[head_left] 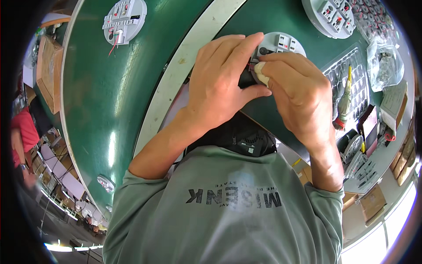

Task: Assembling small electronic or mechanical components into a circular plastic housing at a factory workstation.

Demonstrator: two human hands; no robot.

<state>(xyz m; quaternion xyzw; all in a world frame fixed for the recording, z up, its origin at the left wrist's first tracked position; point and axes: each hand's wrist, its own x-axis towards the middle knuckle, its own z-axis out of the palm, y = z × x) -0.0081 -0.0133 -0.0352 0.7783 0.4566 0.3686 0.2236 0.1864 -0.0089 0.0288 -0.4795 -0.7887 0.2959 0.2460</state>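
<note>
A round light-grey plastic base (296, 44) with small raised sockets lies on the green work surface, partly hidden by my hands. My left hand (217, 79) curves around its left side, index finger at the upper edge and thumb near the lower edge, holding it. Over the base, my right hand (299, 90) is closed in a pinch, with a pale covering (261, 72) on one fingertip. A small dark and red part (252, 66) shows beside those fingertips. What the right fingers grip is hidden.
Another round base (330, 17) lies at the far right, near a clear compartment tray (351, 75), a brush (345, 103) and a plastic bag of small parts (384, 66). Beyond a pale rail (176, 66), a green belt (88, 110) carries a wired base (125, 20).
</note>
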